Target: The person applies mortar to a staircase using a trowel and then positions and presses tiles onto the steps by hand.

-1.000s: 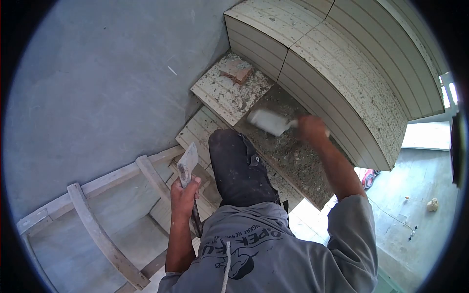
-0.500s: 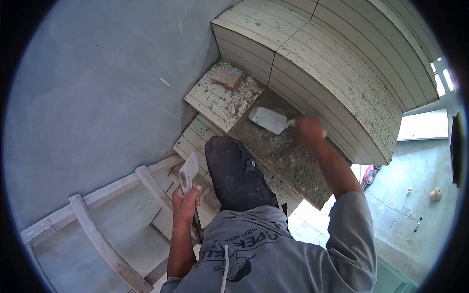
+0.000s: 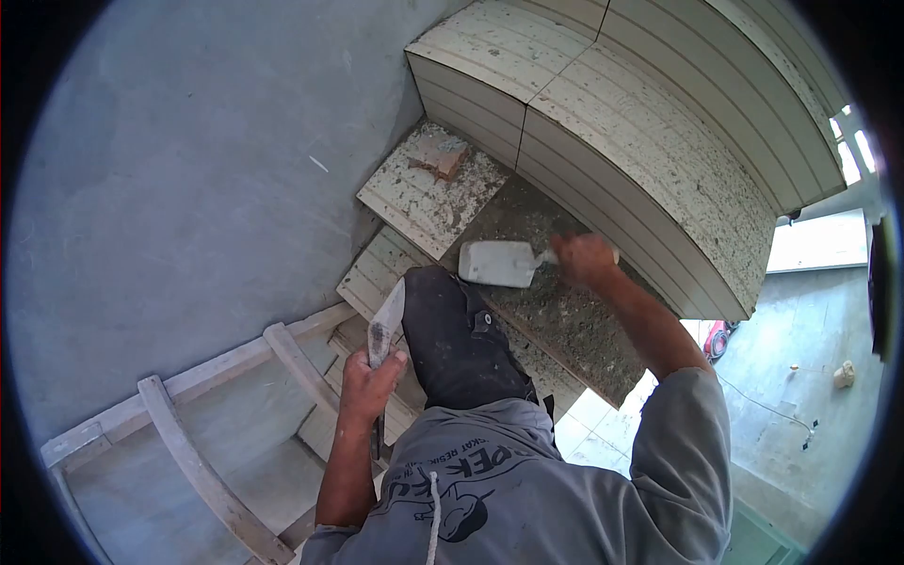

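My right hand [image 3: 586, 260] is closed round the handle of a trowel [image 3: 497, 263]. Its broad pale blade lies over the near left part of a rough grey mortar bed [image 3: 574, 315], close to my knee. My left hand [image 3: 370, 384] grips a long tool [image 3: 387, 315] with a flat, whitish, mortar-smeared end pointing up and a dark lower end below the fist; its exact kind does not show. A broken piece of brick [image 3: 443, 163] rests on the speckled tile [image 3: 428, 193] left of the mortar bed.
Tiled steps [image 3: 640, 141] rise beyond the mortar bed, splashed with mortar. A grey plastered wall [image 3: 217, 169] stands at the left. Below it runs a wooden frame [image 3: 193, 452]. At the right, lower down, a red tool [image 3: 718, 339] with a cable lies on the floor.
The trowel has swung toward my knee and to the left, its blade turned more level. In my left hand the tool has turned and tilted to the right.
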The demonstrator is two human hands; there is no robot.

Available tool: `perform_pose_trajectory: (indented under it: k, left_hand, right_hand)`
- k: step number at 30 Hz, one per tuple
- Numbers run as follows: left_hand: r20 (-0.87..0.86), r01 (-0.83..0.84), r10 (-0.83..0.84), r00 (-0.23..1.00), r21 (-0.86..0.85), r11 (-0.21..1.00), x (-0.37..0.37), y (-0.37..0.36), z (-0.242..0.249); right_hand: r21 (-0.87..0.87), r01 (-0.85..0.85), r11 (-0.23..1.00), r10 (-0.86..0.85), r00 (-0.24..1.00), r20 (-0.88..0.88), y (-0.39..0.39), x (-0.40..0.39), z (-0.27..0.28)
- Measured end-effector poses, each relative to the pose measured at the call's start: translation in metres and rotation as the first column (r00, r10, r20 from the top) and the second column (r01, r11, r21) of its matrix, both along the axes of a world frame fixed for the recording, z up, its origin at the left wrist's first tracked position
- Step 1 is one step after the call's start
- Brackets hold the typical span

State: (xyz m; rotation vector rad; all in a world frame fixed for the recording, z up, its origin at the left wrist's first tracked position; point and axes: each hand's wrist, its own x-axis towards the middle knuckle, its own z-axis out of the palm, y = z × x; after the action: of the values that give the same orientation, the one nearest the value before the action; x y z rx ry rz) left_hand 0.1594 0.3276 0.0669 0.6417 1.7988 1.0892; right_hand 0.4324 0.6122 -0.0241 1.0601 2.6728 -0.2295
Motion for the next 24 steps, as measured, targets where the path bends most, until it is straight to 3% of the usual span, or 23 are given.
perform_pose_trajectory:
  k: [2, 5, 9, 14, 20, 24]
  left_hand:
    - [-0.024, 0.021, -0.022, 0.999, -0.008, 1.0, 0.0, -0.001, 0.0]
    - [-0.019, 0.048, -0.048, 0.999, 0.018, 0.999, -0.003, -0.009, -0.001]
    - [-0.015, 0.008, -0.008, 1.0, -0.008, 1.0, -0.004, -0.015, -0.008]
    - [0.006, -0.066, 0.066, 0.998, -0.049, 0.997, -0.004, -0.023, -0.005]
    - [-0.023, -0.077, 0.077, 0.997, -0.005, 0.997, -0.014, -0.026, -0.01]
    - [0.016, -0.111, 0.111, 0.994, -0.001, 0.994, -0.01, -0.031, -0.016]
  right_hand:
    - [-0.003, 0.306, 0.952, -0.306, 0.952, 0.03, 0.019, 0.007, -0.008]
    - [-0.009, 0.363, 0.932, -0.362, 0.93, -0.068, 0.013, -0.003, 0.002]
    - [0.042, 0.344, 0.938, -0.343, 0.939, -0.036, -0.009, -0.02, 0.009]
    - [-0.045, 0.118, 0.992, -0.116, 0.992, 0.038, -0.031, -0.025, 0.016]
    - [-0.139, 0.332, 0.933, -0.319, 0.942, 0.108, -0.002, -0.007, 0.016]
    - [-0.062, 0.31, 0.949, -0.305, 0.949, 0.08, -0.012, -0.021, 0.018]
